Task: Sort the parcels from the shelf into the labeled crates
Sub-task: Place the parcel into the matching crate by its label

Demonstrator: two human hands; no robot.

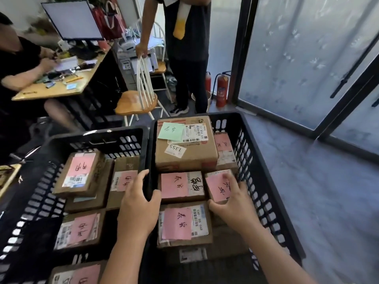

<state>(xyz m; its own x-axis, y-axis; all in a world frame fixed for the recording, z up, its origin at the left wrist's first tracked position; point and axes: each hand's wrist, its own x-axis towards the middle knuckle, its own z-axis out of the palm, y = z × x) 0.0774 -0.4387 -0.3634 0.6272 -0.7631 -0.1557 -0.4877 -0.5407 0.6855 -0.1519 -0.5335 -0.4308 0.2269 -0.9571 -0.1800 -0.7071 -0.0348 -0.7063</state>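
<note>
So the small brown cardboard parcel with a pink handwritten note [219, 186] is pinched at its near corner by the right hand [232, 203], low inside the right black slotted plastic crate [264, 177]. It looks light and stiff, probably best gripped by opposite edges. Across from that grip, the crate's dividing rim is clenched by the left hand [138, 203]; the left black crate [32, 187] lies beyond.

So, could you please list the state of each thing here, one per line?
left hand: grips the wall between the two crates
right hand: fingers hold a small pink-labelled parcel
right crate: holds several parcels
left crate: holds several parcels
big box: lies flat, green note on top
monitor: screen lit
</note>
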